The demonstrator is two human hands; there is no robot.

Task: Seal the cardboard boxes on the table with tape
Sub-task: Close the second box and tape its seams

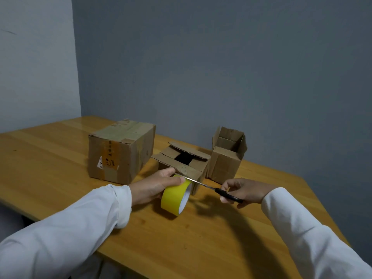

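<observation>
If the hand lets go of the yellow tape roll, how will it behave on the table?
The round yellow tape roll stands on its edge, so it would probably roll or topple. The wooden table looks smooth, so little would stop it. Its hollow core suggests it is light.

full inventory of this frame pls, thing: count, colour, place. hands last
large cardboard box: 1, brown, top taped shut, back left of the table
middle cardboard box: 1, brown, top flaps loose with a dark gap, centre, just behind the tape roll
small cardboard box: 1, brown, flaps standing open, right of the middle one
tape roll: 1, yellow with white core, on edge on the table at centre front
scissors: 1, black handles, metal blades, blades reaching over the roll's top
table: 1, light wood, fills lower frame
walls: grey-blue behind, paler at left
left hand: 1, white sleeve, grips the tape roll
right hand: 1, white sleeve, holds the scissors' handles
</observation>
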